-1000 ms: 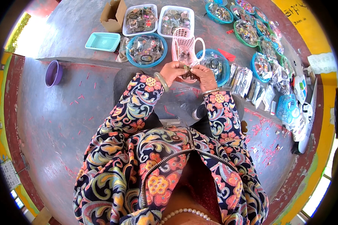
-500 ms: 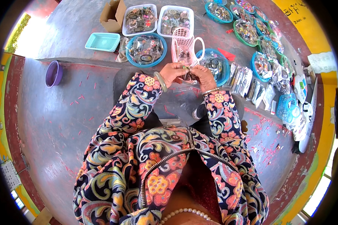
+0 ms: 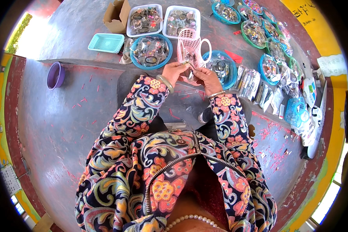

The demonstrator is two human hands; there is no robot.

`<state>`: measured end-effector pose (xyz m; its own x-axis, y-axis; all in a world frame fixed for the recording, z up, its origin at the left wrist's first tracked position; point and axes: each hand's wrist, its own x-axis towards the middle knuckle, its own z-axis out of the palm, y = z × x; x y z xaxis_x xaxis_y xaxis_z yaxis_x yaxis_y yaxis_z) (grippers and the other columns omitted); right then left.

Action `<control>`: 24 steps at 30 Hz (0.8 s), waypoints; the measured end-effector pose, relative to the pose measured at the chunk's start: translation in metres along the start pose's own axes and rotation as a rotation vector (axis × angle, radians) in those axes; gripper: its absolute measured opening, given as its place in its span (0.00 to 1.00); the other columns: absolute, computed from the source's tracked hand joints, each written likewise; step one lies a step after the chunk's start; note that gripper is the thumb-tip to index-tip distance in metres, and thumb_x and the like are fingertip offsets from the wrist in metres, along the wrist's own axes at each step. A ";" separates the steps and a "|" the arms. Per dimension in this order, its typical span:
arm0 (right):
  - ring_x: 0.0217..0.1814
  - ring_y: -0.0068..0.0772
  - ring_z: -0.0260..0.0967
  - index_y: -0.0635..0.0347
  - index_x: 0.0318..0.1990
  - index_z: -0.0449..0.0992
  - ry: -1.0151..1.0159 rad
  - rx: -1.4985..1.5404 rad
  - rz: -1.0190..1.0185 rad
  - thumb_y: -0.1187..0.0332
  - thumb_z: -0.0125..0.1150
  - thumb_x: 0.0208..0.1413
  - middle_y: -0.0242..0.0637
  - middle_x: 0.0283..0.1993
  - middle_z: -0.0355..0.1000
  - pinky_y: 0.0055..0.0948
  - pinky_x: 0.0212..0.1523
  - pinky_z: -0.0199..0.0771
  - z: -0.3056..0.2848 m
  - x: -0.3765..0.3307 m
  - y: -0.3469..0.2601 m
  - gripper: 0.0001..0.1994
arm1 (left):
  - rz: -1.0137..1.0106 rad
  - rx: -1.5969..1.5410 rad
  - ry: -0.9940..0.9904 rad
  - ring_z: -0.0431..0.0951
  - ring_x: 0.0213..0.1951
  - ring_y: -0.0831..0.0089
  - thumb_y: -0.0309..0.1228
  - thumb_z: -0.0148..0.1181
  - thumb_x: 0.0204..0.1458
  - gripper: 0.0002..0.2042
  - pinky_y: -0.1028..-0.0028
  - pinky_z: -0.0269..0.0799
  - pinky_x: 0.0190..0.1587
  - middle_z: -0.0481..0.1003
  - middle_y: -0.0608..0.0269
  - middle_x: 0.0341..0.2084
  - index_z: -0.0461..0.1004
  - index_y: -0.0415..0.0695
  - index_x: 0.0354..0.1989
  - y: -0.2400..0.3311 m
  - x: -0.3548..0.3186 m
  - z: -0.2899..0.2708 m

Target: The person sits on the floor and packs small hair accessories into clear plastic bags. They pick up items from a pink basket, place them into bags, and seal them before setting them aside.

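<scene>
In front of the pink plastic basket (image 3: 180, 48), my two hands meet with fingers pinched together. Between the fingertips of my left hand (image 3: 174, 72) and my right hand (image 3: 208, 81) is a small thin item (image 3: 190, 65), too small to name. The basket lies tipped with its round handle to the right and clear packets inside. Just right of it, a blue basket (image 3: 232, 75) holds packets with dark loops. Left of it stands another blue basket (image 3: 170, 52) full of bagged small items.
Two white trays (image 3: 161, 28) of bagged items, an open cardboard box (image 3: 116, 25) and a turquoise basket (image 3: 106, 43) stand on the raised ledge. A purple bowl (image 3: 55, 76) is at left. Plastic packets (image 3: 248, 83) and several filled baskets line the right. Red scraps litter the floor.
My fingertips have shifted slightly up and left, and the thin item between them shows at a different angle. A green spot seen at the fingertips before no longer shows.
</scene>
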<state>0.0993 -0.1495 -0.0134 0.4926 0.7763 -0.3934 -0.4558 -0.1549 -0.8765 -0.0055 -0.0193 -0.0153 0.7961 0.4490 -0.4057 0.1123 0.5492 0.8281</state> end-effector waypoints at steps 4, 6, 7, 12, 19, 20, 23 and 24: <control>0.21 0.15 0.63 0.63 0.31 0.72 -0.017 0.033 -0.025 0.70 0.58 0.45 0.27 0.22 0.68 0.14 0.22 0.60 -0.007 0.006 0.008 0.06 | -0.014 -0.011 -0.020 0.66 0.20 0.79 0.36 0.56 0.45 0.10 0.79 0.60 0.21 0.70 0.67 0.20 0.70 0.41 0.27 -0.001 0.000 -0.001; 0.22 0.15 0.62 0.63 0.31 0.72 -0.017 0.025 -0.032 0.72 0.58 0.45 0.27 0.23 0.68 0.14 0.23 0.60 -0.008 0.006 0.009 0.06 | -0.024 -0.040 -0.067 0.67 0.20 0.80 0.36 0.57 0.45 0.10 0.79 0.60 0.22 0.70 0.68 0.20 0.70 0.41 0.28 0.000 0.000 -0.001; 0.22 0.15 0.62 0.64 0.31 0.72 -0.016 0.015 -0.034 0.72 0.58 0.45 0.28 0.23 0.68 0.14 0.23 0.60 -0.008 0.006 0.009 0.06 | -0.027 -0.047 -0.075 0.67 0.21 0.80 0.36 0.56 0.45 0.10 0.80 0.59 0.22 0.70 0.68 0.20 0.71 0.41 0.28 0.000 0.000 -0.001; 0.23 0.16 0.63 0.65 0.32 0.73 0.001 -0.035 -0.045 0.72 0.58 0.44 0.29 0.25 0.69 0.14 0.24 0.61 -0.006 0.004 0.008 0.07 | -0.013 -0.049 -0.113 0.66 0.21 0.82 0.36 0.55 0.46 0.10 0.81 0.58 0.24 0.70 0.70 0.19 0.72 0.42 0.27 0.001 -0.001 -0.001; 0.24 0.16 0.64 0.65 0.34 0.73 0.033 -0.063 0.011 0.69 0.60 0.44 0.28 0.26 0.69 0.14 0.25 0.61 -0.007 0.002 0.007 0.10 | -0.048 -0.117 -0.151 0.66 0.22 0.82 0.35 0.55 0.47 0.09 0.82 0.56 0.25 0.70 0.70 0.19 0.72 0.42 0.27 -0.003 0.007 -0.006; 0.24 0.16 0.64 0.65 0.34 0.73 0.028 -0.071 0.019 0.69 0.60 0.43 0.28 0.26 0.69 0.14 0.25 0.62 -0.006 0.003 0.007 0.11 | -0.051 -0.104 -0.154 0.66 0.22 0.82 0.35 0.55 0.46 0.09 0.82 0.56 0.25 0.70 0.70 0.19 0.72 0.42 0.28 -0.002 0.006 -0.006; 0.24 0.17 0.64 0.65 0.35 0.73 0.012 -0.020 -0.032 0.70 0.59 0.45 0.29 0.26 0.70 0.14 0.26 0.63 -0.009 0.006 0.013 0.10 | -0.063 -0.086 -0.151 0.66 0.23 0.82 0.36 0.57 0.45 0.11 0.81 0.57 0.26 0.71 0.69 0.20 0.72 0.41 0.29 0.001 0.001 -0.005; 0.24 0.17 0.65 0.65 0.34 0.73 0.024 0.010 -0.039 0.70 0.59 0.45 0.29 0.26 0.70 0.14 0.26 0.63 -0.008 0.005 0.011 0.09 | -0.071 -0.087 -0.152 0.66 0.24 0.82 0.37 0.58 0.44 0.11 0.81 0.57 0.26 0.71 0.69 0.21 0.72 0.41 0.30 0.003 -0.001 -0.002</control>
<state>0.1027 -0.1524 -0.0274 0.5279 0.7666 -0.3656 -0.4434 -0.1184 -0.8885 -0.0077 -0.0167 -0.0136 0.8693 0.2988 -0.3937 0.1251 0.6375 0.7602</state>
